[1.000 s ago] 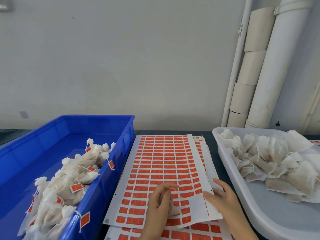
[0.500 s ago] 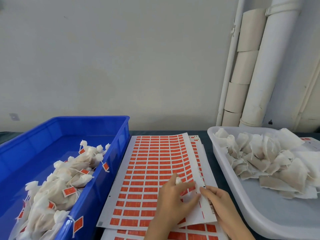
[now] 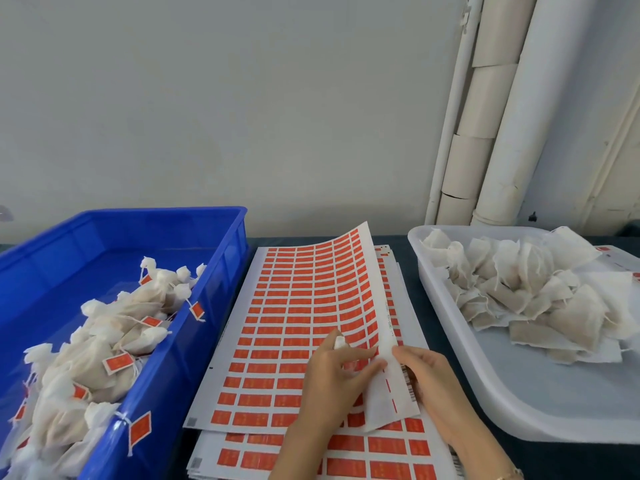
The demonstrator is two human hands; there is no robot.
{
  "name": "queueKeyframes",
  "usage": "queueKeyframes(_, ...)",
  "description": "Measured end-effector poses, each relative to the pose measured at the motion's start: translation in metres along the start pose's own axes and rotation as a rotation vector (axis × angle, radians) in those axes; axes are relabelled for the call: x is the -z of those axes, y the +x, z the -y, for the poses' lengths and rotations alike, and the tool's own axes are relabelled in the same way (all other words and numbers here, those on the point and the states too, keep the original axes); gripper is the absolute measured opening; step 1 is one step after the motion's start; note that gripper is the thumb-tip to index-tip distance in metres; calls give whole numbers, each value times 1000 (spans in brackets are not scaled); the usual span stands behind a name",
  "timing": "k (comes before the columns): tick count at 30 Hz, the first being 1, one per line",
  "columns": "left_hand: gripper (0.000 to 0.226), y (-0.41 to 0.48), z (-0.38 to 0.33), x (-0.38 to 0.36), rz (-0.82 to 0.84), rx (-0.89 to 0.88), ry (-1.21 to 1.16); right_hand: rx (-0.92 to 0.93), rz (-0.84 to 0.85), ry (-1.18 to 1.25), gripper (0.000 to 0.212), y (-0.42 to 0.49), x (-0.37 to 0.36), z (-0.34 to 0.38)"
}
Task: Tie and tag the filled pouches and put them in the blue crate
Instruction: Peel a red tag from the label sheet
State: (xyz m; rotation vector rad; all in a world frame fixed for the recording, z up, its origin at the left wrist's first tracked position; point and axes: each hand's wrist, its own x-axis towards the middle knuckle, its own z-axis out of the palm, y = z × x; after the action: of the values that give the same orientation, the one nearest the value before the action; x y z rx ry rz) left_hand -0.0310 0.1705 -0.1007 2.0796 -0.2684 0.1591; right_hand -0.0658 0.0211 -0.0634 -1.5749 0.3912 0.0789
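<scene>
"Hands first: what is each one doing?"

"The left hand [image 3: 329, 382] is curled round a small pouch [image 3: 339, 342]. Its white tip pokes out above the knuckles, and the fingertips reach onto the sticker sheet [image 3: 294, 306]. The right hand [image 3: 427, 379], just beside it, pinches that sheet's edge and holds it curled up off the stack [image 3: 346, 459] underneath."

"And where does the pouch go?"

"Into the blue crate [image 3: 225, 271], well out past the left hand, where tagged pouches [image 3: 104, 362] already lie. The untied pouches [image 3: 519, 282] sit in the white tray [image 3: 519, 403], out beyond the right hand."

"What could go wrong?"

"Three things, I'd guess. Bending the sheet like this may crease it or loosen neighbouring stickers, so two come away together. The left hand is doing two jobs, so if its fingers stretch for a sticker, the pouch could slip out. I can't tell whether it's tied. And a peeled sticker might grab skin rather than the string."
</scene>
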Motion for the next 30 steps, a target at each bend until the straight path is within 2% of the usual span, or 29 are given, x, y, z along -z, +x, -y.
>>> queueKeyframes(8,22,-1,-4,0,22,-13,-28,32,-23,-21,19,2,-2,-5)
queueKeyframes(11,20,-1,-5,0,3,-23,-44,60,-38,-16,11,2,-4,-7)
queueKeyframes(14,12,-2,-4,1,-61,-35,-101,73,-39,-1,4,3,-3,-8)
queueKeyframes(18,4,-1,-3,0,-163,-52,-78,121,-68,-46,5,6,-4,-13)
queueKeyframes(21,14,1,-5,3,-313,26,-110,187,-131,-163,5,7,-4,-19)
queueKeyframes(27,9,0,-7,10,-538,85,-229,252,-152,-259,8,8,-2,-23)
queueKeyframes(30,9,0,-4,14,-560,95,-291,308,-218,-313,19,6,-3,-21)
